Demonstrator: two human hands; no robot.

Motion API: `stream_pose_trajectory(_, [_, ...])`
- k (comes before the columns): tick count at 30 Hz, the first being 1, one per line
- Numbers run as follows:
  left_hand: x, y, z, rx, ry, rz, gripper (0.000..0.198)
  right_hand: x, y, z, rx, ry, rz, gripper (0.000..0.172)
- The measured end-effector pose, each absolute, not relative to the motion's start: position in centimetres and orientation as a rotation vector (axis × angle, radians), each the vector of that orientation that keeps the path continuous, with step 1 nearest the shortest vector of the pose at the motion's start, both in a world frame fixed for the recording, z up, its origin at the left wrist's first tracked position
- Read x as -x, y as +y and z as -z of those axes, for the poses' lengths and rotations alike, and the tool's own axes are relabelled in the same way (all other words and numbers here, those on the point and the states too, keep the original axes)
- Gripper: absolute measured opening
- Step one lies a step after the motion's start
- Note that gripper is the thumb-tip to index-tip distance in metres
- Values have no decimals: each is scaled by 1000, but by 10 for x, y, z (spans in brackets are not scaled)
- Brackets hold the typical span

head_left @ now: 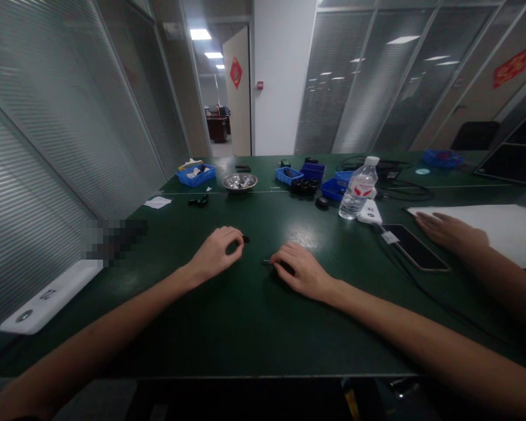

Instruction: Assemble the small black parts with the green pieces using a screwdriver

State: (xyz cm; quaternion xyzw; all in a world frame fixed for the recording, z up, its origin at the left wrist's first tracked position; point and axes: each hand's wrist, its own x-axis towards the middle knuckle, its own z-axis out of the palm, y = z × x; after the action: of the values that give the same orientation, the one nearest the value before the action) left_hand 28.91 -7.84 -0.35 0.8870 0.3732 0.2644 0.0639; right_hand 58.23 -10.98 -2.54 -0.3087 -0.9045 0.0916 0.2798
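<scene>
My left hand point(217, 251) rests on the green table point(245, 327) with thumb and fingers pinched round a small black part point(245, 238). My right hand point(300, 268) lies beside it, fingers curled over a thin dark object point(269, 262) that pokes out to the left; what it is I cannot make out. The two hands are a short gap apart near the middle of the table.
Another person's hand point(449, 231) lies flat at the right beside a phone point(414, 245) and a white sheet point(499, 225). Farther back stand a water bottle point(358, 188), a metal bowl point(240, 182), several blue bins point(196, 174) and cables. A white device point(48, 298) sits at the left edge.
</scene>
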Motion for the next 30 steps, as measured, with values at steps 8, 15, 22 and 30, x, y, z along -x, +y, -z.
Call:
stream_pose_trajectory(8, [-159, -2, -7, -2562, 2217, -742, 21, -582, -110, 24, 840, -2441, -270, 13])
stream_pose_trajectory(15, [-101, 10, 23, -2464, 2576, -384, 27, -582, -109, 24, 830, -2442, -268, 13])
stream_pose_trajectory(22, [-93, 17, 32, -2320, 2581, -344, 26, -584, -109, 24, 816, -2443, -261, 14])
stream_pose_trajectory(30, [-92, 19, 25, -1962, 2401, -1212, 25, -586, -111, 22, 808, -2447, -261, 15])
